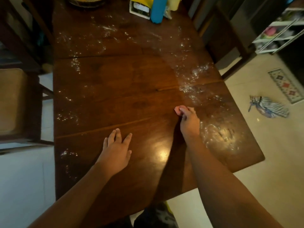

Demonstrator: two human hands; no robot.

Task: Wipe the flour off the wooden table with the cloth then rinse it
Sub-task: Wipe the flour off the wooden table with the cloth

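I read the right hand (189,123) pinching the cloth (177,110) on the table (118,79), left hand (116,148) flat and idle; nearest flour (219,134) lies just right of that grip, more ahead.

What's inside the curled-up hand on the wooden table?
A small pink cloth pokes out past the fingertips of the right hand. The curled fingers cover the rest, so its shape is hidden.

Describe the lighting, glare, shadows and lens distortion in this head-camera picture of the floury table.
Head view: dim, warm light; a bright glare spot on the wooden table; the right hand, pinching a small pink cloth, and its arm cast a dark shadow leftward; the table's edges bow from the wide lens; the far blue container looks soft.
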